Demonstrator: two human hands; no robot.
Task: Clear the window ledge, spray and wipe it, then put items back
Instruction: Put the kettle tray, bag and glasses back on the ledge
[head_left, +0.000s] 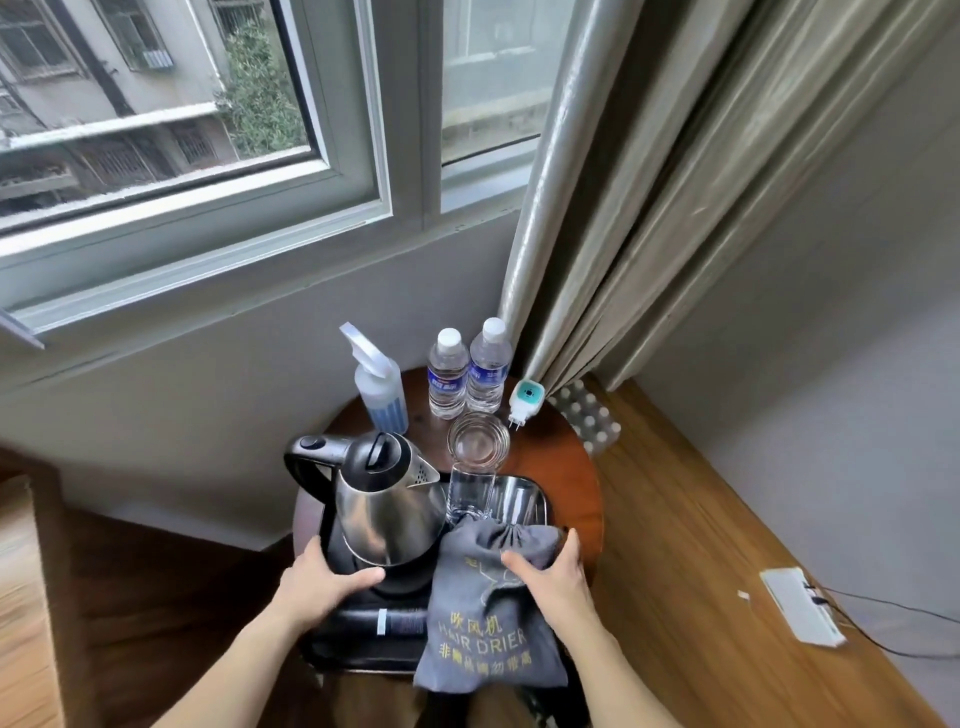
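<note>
A black tray (363, 652) rests on a round wooden table (566, 457), carrying a steel kettle (387, 506), two glasses (478, 441) and a grey hair-drier bag (483, 629). My left hand (324, 574) grips the tray's left edge, thumb on top beside the kettle base. My right hand (550, 571) holds the tray's right side, thumb lying on the bag. A spray bottle (379, 387), two water bottles (462, 374) and a white plug-in device (524, 400) stand at the table's back. The window ledge (218, 249) above is bare.
A grey curtain (639, 208) hangs at the right, touching the table's back edge. A blister pack (587, 415) lies at the table's right rim. On the wooden floor at the right sits a white power strip (800, 613) with a cable.
</note>
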